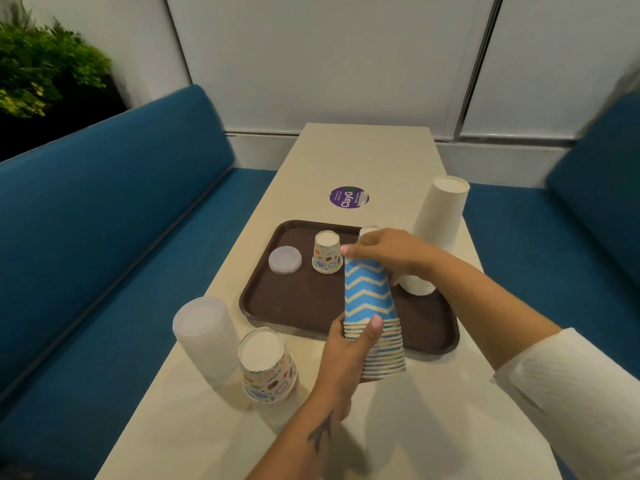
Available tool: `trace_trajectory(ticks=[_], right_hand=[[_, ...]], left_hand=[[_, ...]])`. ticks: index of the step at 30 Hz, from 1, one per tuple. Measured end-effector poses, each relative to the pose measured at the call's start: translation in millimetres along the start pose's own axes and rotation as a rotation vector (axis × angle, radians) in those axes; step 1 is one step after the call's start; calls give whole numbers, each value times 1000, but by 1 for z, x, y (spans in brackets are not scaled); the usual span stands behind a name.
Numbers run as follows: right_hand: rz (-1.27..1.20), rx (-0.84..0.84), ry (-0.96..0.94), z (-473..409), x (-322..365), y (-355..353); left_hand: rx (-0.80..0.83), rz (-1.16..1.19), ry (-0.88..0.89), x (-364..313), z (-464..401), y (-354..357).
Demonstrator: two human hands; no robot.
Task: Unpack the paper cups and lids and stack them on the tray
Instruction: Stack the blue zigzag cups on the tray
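A brown tray (298, 299) lies in the middle of the table. An upside-down stack of blue zigzag cups (369, 299) is held above its near edge. My left hand (349, 355) grips the stack's lower rims. My right hand (391, 252) is closed over the top cup. On the tray stand one patterned cup (326, 252) upside down, a short pile of clear lids (284, 259), and a low white cup stack (417, 284) partly hidden behind my right wrist.
A tall stack of clear lids (204, 337) and a patterned cup stack (266, 365) stand on the table (363, 157) near left of the tray. A tall white cup stack (441, 209) stands far right. A purple sticker (349, 197) lies beyond the tray. Blue benches (104, 216) flank the table.
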State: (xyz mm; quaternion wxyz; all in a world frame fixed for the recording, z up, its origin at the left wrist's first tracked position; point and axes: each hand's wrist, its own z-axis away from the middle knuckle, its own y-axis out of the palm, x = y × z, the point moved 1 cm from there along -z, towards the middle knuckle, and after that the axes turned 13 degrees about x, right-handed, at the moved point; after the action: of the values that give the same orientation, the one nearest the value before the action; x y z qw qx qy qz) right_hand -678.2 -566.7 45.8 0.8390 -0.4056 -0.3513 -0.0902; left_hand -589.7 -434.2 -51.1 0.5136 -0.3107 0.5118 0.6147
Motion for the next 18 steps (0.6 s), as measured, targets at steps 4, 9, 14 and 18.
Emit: trace_trajectory(ticks=[4,9,14,18], right_hand=[[-75,16,-9,6,-4,3],[-115,-11,-3,7,-6,0],[-83,-96,-28,8,3,-15],[-149,-254,-73,2,10,-31]], left_hand=[[76,-60,-6,1,2,5],[67,-62,-8,4,5,5],[50,-75,-16,9,9,2],[34,-74,-12,11,11,-1]])
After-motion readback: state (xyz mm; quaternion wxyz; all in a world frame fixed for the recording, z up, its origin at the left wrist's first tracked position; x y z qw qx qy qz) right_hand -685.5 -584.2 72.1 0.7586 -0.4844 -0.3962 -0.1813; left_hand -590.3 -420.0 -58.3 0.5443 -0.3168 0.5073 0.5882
